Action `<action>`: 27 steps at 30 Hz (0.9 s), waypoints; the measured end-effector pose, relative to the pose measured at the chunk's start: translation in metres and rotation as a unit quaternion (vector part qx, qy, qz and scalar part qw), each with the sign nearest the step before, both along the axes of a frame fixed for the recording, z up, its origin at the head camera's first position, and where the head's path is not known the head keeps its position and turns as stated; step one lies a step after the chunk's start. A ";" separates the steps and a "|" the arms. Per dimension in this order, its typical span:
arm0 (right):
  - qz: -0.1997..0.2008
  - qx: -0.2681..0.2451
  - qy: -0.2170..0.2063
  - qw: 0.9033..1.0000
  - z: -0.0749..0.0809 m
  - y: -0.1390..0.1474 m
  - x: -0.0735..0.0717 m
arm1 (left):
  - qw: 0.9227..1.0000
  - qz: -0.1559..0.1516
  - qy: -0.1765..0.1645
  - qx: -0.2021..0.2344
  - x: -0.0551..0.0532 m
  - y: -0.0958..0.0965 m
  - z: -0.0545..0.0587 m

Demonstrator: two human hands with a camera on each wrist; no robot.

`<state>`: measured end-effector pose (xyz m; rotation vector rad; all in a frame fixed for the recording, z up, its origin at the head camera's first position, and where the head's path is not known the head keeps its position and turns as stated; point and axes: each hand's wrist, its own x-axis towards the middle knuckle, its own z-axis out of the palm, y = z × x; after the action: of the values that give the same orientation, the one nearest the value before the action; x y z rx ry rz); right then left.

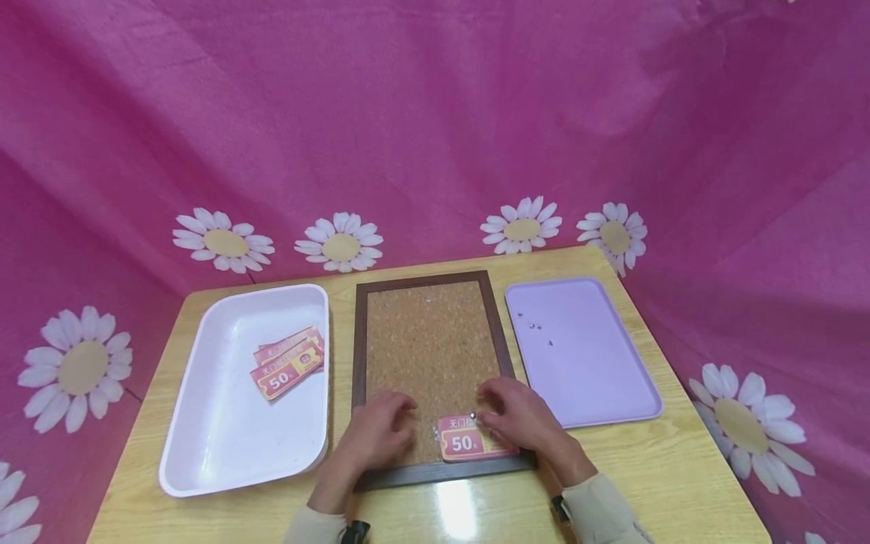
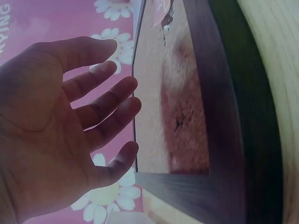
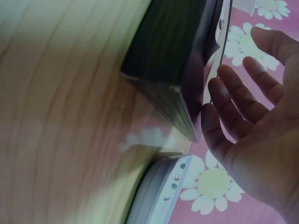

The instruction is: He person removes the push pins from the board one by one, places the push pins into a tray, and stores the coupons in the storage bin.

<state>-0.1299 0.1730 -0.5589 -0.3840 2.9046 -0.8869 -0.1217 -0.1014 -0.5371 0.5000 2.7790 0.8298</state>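
Note:
A cork board point(image 1: 424, 347) with a dark wooden frame lies in the middle of the table. On its lower right part is a red and yellow coupon point(image 1: 462, 444) marked 50, with a small silver pin point(image 1: 473, 415) at its top edge. Over the coupon's right end is my right hand point(image 1: 523, 414), partly covering it; its fingers bend loosely and hold nothing in the right wrist view point(image 3: 261, 116). My left hand point(image 1: 382, 429) hovers above the board's lower left, fingers spread and relaxed, palm bare in the left wrist view. Small shiny bits point(image 1: 436, 432) show left of the coupon.
To the left stands a white basin point(image 1: 224, 446) with several more coupons point(image 1: 288, 370) in it. A purple tray point(image 1: 591, 363) at the right bears several small pins point(image 1: 533, 326). Behind the wooden table point(image 1: 680, 483) hangs a pink curtain with daisies.

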 end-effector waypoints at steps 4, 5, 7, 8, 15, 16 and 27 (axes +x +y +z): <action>0.012 0.013 0.013 1.000 0.000 -0.003 0.001 | 1.000 -0.012 0.001 0.001 0.000 0.006 -0.003; 0.015 0.018 0.017 1.000 0.000 -0.003 0.001 | 1.000 -0.014 -0.001 0.001 0.000 0.007 -0.004; 0.023 0.030 0.024 0.999 0.000 -0.005 0.001 | 1.000 -0.019 -0.005 -0.002 0.001 0.010 -0.005; 0.027 0.036 0.029 0.999 -0.001 -0.005 0.001 | 1.000 -0.023 0.000 -0.004 0.001 0.012 -0.006; 0.054 0.077 0.057 0.994 -0.003 -0.008 0.000 | 0.999 -0.037 0.004 -0.010 0.001 0.021 -0.010; 0.057 0.081 0.061 0.993 -0.004 -0.009 0.000 | 0.999 -0.037 -0.004 -0.010 0.001 0.022 -0.011; 0.067 0.113 0.098 0.986 -0.007 -0.013 0.000 | 0.998 -0.057 0.011 -0.028 0.002 0.035 -0.013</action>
<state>-0.1304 0.1601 -0.5659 -0.6707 3.0668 -0.5209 -0.1195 -0.0664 -0.5496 0.6554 2.7553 0.7235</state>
